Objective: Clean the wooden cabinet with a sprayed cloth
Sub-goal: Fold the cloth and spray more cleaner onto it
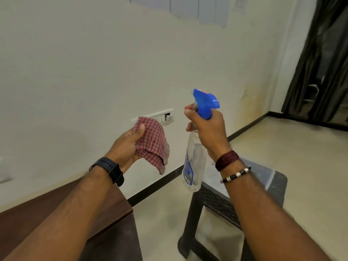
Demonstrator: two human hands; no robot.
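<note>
Overspray is the main risk in the head view. The bottle [194, 157] hangs just right of the cloth [153, 142], and its blue nozzle [204, 101] appears to point away and left, toward the wall [94, 63], passing above the cloth. A squeeze now could wet the wall or the socket plate [162, 116] directly behind the cloth, which would be a real hazard with liquid. Cause: the nozzle sits higher than the cloth and is not clearly aimed at it. Tilting the bottle down, or raising the cloth, would likely fix that.

A second risk is a slip: the right hand [208, 132] has its fingers [189, 112] clenched around the bottle's neck with one on the trigger, and the clear body dangles free below, so a hard pull could swing it.

The left hand [127, 147] has its fingers clamped on the cloth, thumb pressed on top. The cloth is red-checked, folded over itself, limp, with a corner drooping down; I cannot tell whether it is damp yet.

The cabinet [62, 210] lies below and left of the cloth, a dark brown wooden top with a square corner, partly hidden by the left forearm. A dark stool [244, 200] stands below and right of the cloth.
</note>
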